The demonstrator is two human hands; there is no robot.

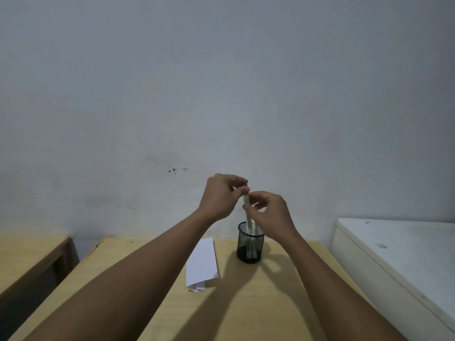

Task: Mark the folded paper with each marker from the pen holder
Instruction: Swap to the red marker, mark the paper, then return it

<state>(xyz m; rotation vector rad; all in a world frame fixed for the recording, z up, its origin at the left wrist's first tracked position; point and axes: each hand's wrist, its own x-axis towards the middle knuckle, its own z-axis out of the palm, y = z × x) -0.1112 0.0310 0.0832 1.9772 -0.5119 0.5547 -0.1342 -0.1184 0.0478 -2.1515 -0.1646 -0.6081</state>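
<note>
A black mesh pen holder (pixel 250 252) stands on the wooden table (pixel 246 303), with white markers inside it. Just above the holder, both hands grip one white marker (pixel 246 201) with a red cap, held nearly upright. My left hand (pixel 219 196) pinches the red-capped top end. My right hand (pixel 269 215) holds the barrel below. The folded white paper (pixel 203 264) lies flat on the table to the left of the holder, partly behind my left forearm.
A bare grey wall rises right behind the table. A second wooden table (pixel 29 257) stands to the left across a dark gap. A white cabinet top (pixel 398 254) sits close on the right.
</note>
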